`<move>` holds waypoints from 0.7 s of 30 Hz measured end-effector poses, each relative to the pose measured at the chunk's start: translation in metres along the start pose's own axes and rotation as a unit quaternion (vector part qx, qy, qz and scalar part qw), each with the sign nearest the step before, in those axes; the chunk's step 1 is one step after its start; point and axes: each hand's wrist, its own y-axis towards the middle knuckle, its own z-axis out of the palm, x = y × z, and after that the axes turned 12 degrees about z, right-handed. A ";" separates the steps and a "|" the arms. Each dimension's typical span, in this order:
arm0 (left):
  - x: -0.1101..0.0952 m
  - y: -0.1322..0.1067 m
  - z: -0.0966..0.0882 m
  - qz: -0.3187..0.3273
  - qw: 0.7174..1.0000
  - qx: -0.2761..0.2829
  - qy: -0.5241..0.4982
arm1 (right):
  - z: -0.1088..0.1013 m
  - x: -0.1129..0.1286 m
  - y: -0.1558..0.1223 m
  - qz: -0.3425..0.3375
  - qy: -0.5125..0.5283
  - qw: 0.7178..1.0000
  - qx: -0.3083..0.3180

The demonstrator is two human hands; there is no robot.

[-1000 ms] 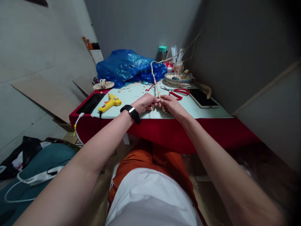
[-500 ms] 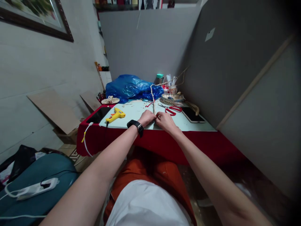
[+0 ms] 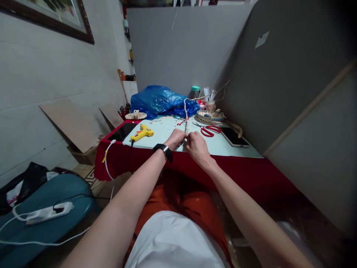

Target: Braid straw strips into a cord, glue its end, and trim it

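Observation:
A pale braided cord (image 3: 186, 111) of straw-like fibre rises from between my fingers, bends over near the blue bag and trails off to the upper right in loose strands. My left hand (image 3: 176, 139), with a black watch at its wrist, is closed on the near end of the cord. Pressed close beside it, my right hand (image 3: 197, 146) pinches the same end. Fingertips of both hands partly hide the gripped spot. Right of my hands lie red-handled scissors (image 3: 208, 130); a yellow glue gun (image 3: 143, 132) rests to the left.
A pale board (image 3: 164, 128) covers the red-clothed table. Around it are a blue plastic bag (image 3: 156, 98), a woven basket (image 3: 210, 115), a tablet (image 3: 234, 137), a dark phone (image 3: 122, 131) and a woven sandal-like piece (image 3: 135, 115). A power strip (image 3: 50, 214) lies on a teal stool.
The whole view has shifted slightly, so the table sits a little further right. Both hands stay together on the cord's near end, the right one turned slightly.

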 end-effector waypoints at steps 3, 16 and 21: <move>-0.003 -0.003 -0.006 -0.024 1.000 -0.003 -0.012 | 0.000 -0.002 -0.009 -0.027 0.029 0.999 0.018; 0.002 -0.001 -0.007 -0.016 1.000 0.027 0.003 | -0.010 -0.027 0.051 -0.006 0.233 0.960 0.152; 0.000 -0.009 -0.007 0.020 0.994 0.034 0.104 | 0.011 -0.031 0.053 0.006 0.306 0.926 0.222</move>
